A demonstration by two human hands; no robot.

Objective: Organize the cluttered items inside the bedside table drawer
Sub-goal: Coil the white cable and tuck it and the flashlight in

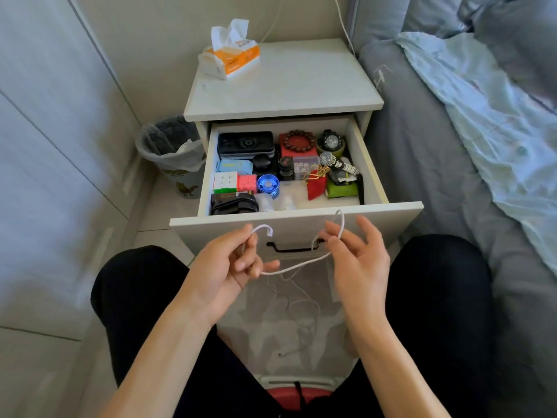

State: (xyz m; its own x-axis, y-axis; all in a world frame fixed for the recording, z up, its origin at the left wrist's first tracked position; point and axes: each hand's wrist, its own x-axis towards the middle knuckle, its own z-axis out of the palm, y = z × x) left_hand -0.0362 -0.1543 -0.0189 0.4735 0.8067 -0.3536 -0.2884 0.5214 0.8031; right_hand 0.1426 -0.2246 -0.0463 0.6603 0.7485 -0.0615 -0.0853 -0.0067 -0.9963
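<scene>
A tissue pack (229, 57), orange and white with a tissue sticking up, sits on the tabletop (289, 82) toward its 11 o'clock corner. Two white cords (343, 22) run down the wall (144, 31) at 12 o'clock, behind the tabletop. At 9 o'clock from the tabletop, on the pale floor (36, 351), stands a bin (171, 152) lined with a clear bag, with dinosaur figures printed on its side. Panelled doors (45, 116) fill the 9 to 10 o'clock side. At 3 o'clock lies a bed (428, 164) with a grey sheet, a pale blue blanket (488, 116) across it, and a grey pillow (512, 31) at 1 o'clock.
</scene>
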